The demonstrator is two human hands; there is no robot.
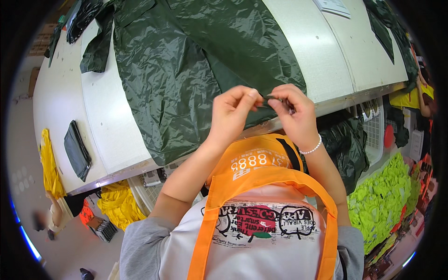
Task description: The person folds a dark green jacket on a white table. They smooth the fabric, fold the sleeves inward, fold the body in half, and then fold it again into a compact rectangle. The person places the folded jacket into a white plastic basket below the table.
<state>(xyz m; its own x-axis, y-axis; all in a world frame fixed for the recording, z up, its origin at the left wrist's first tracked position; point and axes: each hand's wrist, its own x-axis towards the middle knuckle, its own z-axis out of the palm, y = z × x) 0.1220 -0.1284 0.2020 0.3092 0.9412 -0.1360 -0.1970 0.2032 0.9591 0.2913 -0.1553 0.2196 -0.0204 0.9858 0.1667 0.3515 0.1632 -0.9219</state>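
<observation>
Nearly closed, my left hand (233,112) and right hand (298,110) pinch one dark strip (269,97) between them; beyond spreads one green plastic sheet (168,79), one folded bundle (76,150) farther left.

Own hands: two, left hand (232,112) and right hand (299,112)
Dark strip (270,97) at the fingertips: one
Spread dark green sheet (163,70): one
Bead bracelet (311,146): one
Orange apron (254,156): one
Folded dark bundle (77,150): one
Paper stack (333,6): one
Yellow heap (119,205): one
Lime-green heap (380,198): one
Red round thing (388,136): one
Visible white crates: two, left crate (139,193) and right crate (374,133)
Other people: at least two, left co-worker (59,213) and right co-worker (423,101)
</observation>
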